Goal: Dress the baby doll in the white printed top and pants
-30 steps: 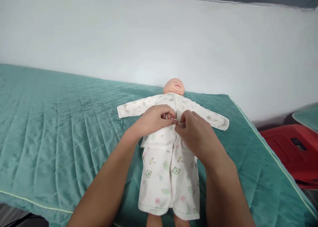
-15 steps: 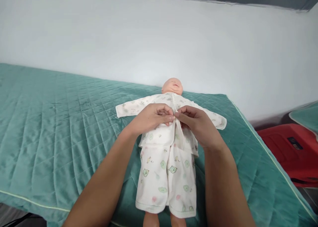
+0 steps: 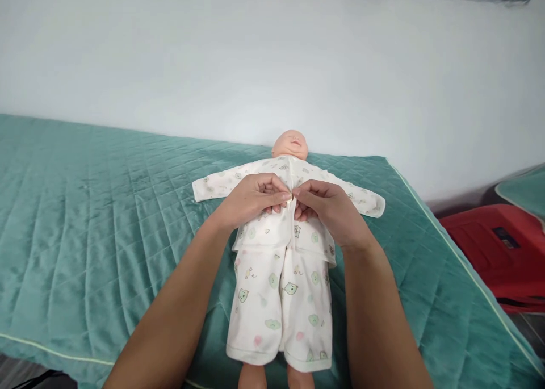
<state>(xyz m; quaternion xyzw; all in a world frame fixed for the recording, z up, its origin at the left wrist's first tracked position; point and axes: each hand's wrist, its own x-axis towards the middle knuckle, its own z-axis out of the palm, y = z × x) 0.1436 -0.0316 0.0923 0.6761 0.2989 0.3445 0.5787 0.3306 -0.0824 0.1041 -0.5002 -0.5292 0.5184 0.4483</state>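
Observation:
A baby doll [image 3: 290,145] lies on its back, its head toward the wall and its arms spread. It wears a white printed shirt [image 3: 264,235] and matching trousers [image 3: 259,298]. My left hand [image 3: 261,195] pinches the left edge of the shirt's front opening between thumb and finger, at mid-chest. Facing it, my right hand [image 3: 323,204] pinches the right edge at the same spot. The fingertips of both hands nearly touch. Any fastener between them is too small to make out. Below my hands the two front edges lie close together.
A green quilted cover [image 3: 106,224] spreads under the doll, up to a white wall [image 3: 213,65]. Beyond its right edge stands a red chair or case-like object [image 3: 489,247], with a green surface [image 3: 525,193] above it.
The shirt's lower front edges, folded and gaping before, now lie flatter and closer together. Both hands keep their pinch at the chest. The whole view has shifted slightly.

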